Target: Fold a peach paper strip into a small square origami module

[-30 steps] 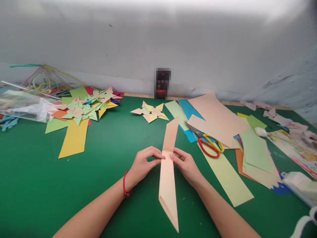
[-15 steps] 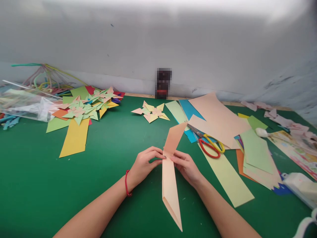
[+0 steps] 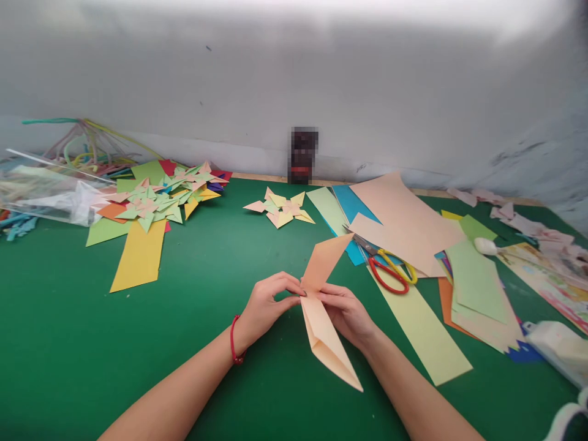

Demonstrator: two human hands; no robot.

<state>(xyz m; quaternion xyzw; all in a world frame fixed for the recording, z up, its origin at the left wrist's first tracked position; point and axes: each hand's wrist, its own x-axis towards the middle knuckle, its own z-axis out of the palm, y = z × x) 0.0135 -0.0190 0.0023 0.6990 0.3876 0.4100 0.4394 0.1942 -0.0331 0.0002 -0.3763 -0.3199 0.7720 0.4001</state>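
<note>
A folded strip of peach paper (image 3: 327, 334) is held over the table between my two hands, with slanted ends and a crease across its middle. My left hand (image 3: 274, 300) pinches its left edge at the crease, thumb and fingertips closed. From the other side my right hand (image 3: 346, 309) grips the same crease, thumb on top and the other fingers partly hidden behind the paper. The upper flap (image 3: 326, 260) tilts up and to the right. The lower part points toward me, its layers gaping a little at the end.
Red-and-yellow scissors (image 3: 390, 275) lie on paper sheets (image 3: 404, 220) at the right. Behind my hands sits a folded paper star (image 3: 280, 207). More stars (image 3: 156, 199) are heaped at the left on coloured strips, near a clear plastic bag (image 3: 50, 196). A wall (image 3: 229, 92) stands behind the green table (image 3: 184, 343).
The lower part of the peach paper has swung to the right and up, and its end has opened wider. The upper flap has tipped slightly lower. Both hands keep their hold.
</note>
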